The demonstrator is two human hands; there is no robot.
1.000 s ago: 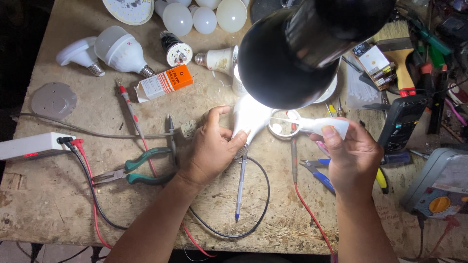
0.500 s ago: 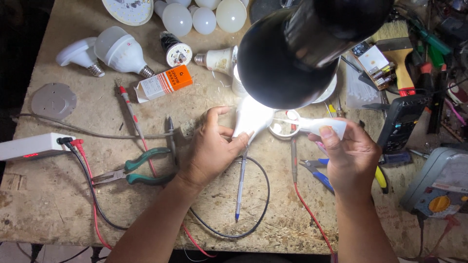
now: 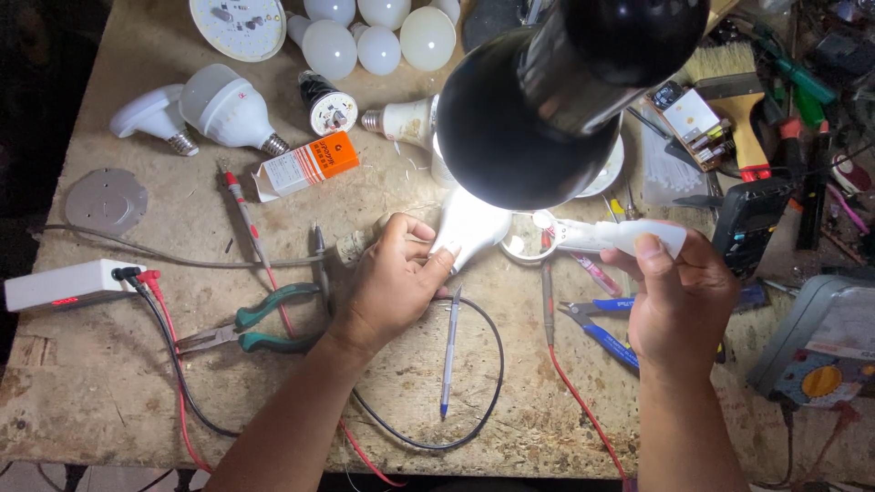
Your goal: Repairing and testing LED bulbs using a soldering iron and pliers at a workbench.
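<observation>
White plastic bulb housing (image 3: 469,230), brightly lit under the black lamp shade (image 3: 538,118), lying on the chipboard worktop (image 3: 109,392) near its middle; our left hand (image 3: 392,282) holds it down, fingers (image 3: 436,264) pinching its narrow end together with the thumb. White pen-shaped tool (image 3: 611,237), held level in our right hand (image 3: 679,301), fingers curled round its handle and thumb on top, the tip lying just beside the bulb housing over a small round part (image 3: 524,244); whether the tip touches it we cannot tell. Blue pen (image 3: 449,351), lying below the left hand inside a loop of black cable (image 3: 483,401). Green-handled pliers (image 3: 251,323), left of the left wrist, crossed by a red probe lead (image 3: 264,264). White box (image 3: 59,284) with red and black plugs, at the left edge. Orange and white carton (image 3: 305,166), above the left hand. Assorted white bulbs (image 3: 228,109), grouped along the far edge. Blue-handled cutters (image 3: 602,333), under the right hand. Paintbrush (image 3: 734,100), far right, among other tools.
</observation>
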